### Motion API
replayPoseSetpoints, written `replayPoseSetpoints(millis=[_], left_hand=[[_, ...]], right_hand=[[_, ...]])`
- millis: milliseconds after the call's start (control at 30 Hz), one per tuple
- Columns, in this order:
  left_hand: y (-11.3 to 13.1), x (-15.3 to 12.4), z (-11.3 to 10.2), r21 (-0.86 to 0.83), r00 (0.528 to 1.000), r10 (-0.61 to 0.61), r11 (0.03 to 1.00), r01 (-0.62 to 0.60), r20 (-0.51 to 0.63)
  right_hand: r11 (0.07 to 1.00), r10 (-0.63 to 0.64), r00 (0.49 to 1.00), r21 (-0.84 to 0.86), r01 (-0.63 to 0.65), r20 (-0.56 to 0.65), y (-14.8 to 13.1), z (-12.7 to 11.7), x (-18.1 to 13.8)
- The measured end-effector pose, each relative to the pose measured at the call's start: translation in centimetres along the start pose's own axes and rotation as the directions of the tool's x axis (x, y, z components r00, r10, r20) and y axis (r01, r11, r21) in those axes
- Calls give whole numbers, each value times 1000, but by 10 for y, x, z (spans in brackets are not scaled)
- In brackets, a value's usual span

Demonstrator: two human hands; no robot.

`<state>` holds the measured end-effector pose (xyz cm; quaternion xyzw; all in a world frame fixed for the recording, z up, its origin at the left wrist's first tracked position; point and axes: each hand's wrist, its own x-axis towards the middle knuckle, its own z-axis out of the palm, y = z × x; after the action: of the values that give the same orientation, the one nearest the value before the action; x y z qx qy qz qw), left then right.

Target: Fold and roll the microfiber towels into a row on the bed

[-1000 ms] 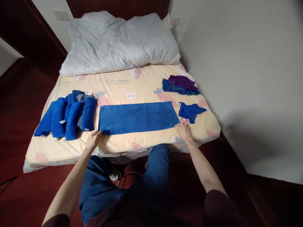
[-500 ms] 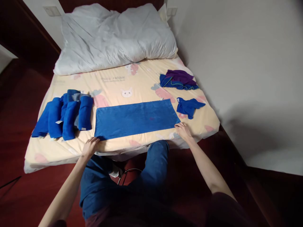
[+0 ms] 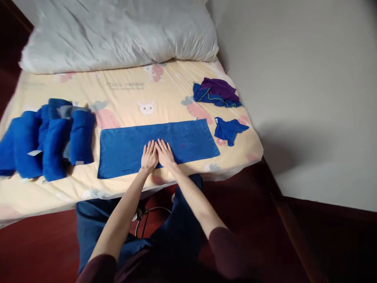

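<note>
A blue towel [image 3: 123,147] lies spread out as a long flat rectangle near the front edge of the bed. My left hand [image 3: 149,156] rests flat on its middle, fingers stretched out. Right beside it, my right hand [image 3: 165,152] also lies flat on the cloth, the two hands touching or nearly so at the index fingers. Neither hand grips anything. Just past the towel's right end is a small crumpled blue cloth [image 3: 229,130].
Several rolled blue towels [image 3: 55,141] are heaped on the left of the bed [image 3: 123,106]. A purple and blue cloth pile [image 3: 218,92] lies at the right. Behind is a large white pillow or quilt [image 3: 123,35]. A wall [image 3: 294,98] rises on the right.
Both hands have left the towel's front corners and come together on its middle. The view has shifted closer and to the right; the towel stays spread flat.
</note>
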<state>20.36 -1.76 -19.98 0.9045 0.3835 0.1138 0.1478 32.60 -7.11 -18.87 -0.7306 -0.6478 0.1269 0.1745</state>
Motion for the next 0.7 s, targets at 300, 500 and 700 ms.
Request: replayPoseSetpoints(millis=[300,500,700], left_hand=[[-19,-10,23,-83,998,35,996,-39,-52],[-85,-39,-21,-15,985,-155,988,154,-82],[-146,-68,-51,-18,925,-349,937,350,-152]], right_hand=[[999,-9,1000,-45,9,-2,14,18,-6],[987,109,994,-117,-110,-15,107,-21,-24],[886,395,909,-205,-416,-133,222,-64,-68]])
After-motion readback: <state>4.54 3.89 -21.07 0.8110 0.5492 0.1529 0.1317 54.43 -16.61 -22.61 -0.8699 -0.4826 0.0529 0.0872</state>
